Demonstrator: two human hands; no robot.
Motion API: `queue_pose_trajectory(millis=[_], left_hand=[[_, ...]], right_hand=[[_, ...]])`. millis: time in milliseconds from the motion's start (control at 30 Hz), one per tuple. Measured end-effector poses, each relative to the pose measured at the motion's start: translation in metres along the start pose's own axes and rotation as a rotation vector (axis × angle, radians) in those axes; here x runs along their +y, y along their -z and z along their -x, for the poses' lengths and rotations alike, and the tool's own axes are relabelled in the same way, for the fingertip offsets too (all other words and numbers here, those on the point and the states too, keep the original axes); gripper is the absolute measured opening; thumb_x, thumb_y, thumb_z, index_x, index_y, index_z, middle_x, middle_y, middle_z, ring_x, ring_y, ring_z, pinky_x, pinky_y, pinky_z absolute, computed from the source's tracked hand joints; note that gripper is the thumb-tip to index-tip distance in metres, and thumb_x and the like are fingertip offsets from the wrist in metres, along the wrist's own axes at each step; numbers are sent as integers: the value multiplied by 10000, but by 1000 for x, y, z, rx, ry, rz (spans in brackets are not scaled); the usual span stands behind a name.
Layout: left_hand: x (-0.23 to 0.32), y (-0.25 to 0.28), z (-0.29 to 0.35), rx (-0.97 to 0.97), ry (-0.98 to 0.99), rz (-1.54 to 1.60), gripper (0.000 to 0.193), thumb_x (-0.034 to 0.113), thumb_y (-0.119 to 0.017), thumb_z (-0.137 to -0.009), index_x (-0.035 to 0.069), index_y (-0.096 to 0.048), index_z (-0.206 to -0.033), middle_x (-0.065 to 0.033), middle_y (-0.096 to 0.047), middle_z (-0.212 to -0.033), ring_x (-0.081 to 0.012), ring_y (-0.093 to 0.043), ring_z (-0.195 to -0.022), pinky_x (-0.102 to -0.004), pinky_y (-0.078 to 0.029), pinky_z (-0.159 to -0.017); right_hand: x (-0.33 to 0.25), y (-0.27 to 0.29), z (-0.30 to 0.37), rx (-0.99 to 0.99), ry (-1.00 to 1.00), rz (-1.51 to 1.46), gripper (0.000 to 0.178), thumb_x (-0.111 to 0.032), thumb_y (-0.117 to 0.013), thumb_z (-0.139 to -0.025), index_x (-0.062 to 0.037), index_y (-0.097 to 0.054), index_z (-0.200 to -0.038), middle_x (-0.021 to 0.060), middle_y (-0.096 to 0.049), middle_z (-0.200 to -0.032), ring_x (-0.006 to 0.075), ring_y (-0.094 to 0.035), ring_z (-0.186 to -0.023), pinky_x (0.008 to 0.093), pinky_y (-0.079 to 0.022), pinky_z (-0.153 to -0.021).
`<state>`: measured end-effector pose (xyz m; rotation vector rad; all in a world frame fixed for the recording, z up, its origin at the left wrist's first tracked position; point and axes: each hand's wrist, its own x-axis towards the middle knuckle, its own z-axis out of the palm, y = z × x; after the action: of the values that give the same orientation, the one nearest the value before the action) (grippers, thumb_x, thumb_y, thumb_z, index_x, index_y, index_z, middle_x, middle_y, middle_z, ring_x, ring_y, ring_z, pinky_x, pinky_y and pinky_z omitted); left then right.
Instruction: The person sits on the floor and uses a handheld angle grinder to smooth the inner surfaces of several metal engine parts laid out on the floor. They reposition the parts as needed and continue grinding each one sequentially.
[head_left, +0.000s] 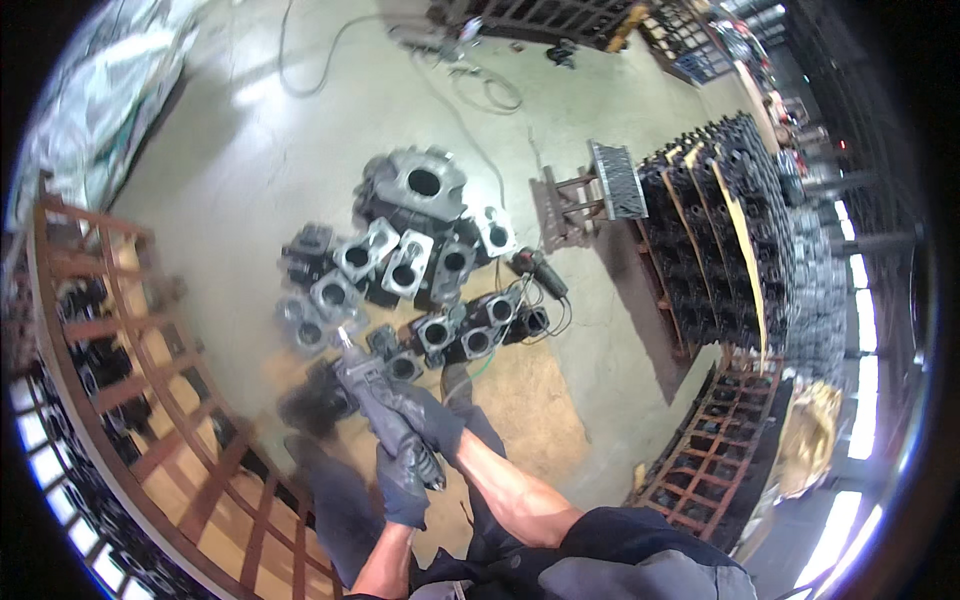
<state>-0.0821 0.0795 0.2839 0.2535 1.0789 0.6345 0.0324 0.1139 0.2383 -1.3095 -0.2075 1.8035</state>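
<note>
A dark, long-bodied straight grinder (365,379) slants across my front, both hands closed round it. Farther back on its body, my left hand (402,486) wraps the rear end. Nearer the nose, my right hand (430,418) grips from the right side. The bright tip points at a grey metal casting (309,334) with a round bore, hazed by dust; whether they touch I cannot tell. Just below the tip lies a dark, blurred casting (318,400). Beyond, several flanged castings (405,265) with round holes are grouped on the floor, a large one (420,185) at the far side.
An angle grinder (541,272) with a cord lies right of the castings. A brown board (545,415) covers the floor near my feet. Rusty metal crates (100,330) stand left, with another (710,440) at right. Stacked dark parts (705,240) and a small stand (585,195) are farther right.
</note>
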Motion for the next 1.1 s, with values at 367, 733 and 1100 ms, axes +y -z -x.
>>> queue_pose_trajectory(millis=[367, 733, 1100], left_hand=[[-18, -135, 105, -38, -370, -535, 273, 118, -558, -906, 4, -495, -1145, -50, -572, -901, -114, -540, -658, -257, -453, -548], [-67, 74, 248, 636, -497, -1870, 251, 270, -567, -826, 32, -613, -890, -196, -627, -844, -354, -604, -798, -440, -480, -700], [-335, 125, 529, 1098, 490, -856, 450, 396, -576, -781, -17, -638, -948, -268, -617, -973, -402, -594, -953, -445, -463, -815]], right_hand=[[-174, 74, 206, -117, 472, 229, 370, -161, -653, -802, 21, -552, -1108, 71, -638, -956, 125, -576, -872, 292, -470, -796], [-193, 199, 413, 433, 526, 167, 403, -189, -653, -779, 28, -551, -1102, 157, -622, -998, 263, -610, -871, 362, -502, -777], [-102, 219, 493, 351, 306, 310, 554, -149, -655, -693, -26, -507, -1213, 140, -610, -936, 246, -614, -756, 346, -521, -677]])
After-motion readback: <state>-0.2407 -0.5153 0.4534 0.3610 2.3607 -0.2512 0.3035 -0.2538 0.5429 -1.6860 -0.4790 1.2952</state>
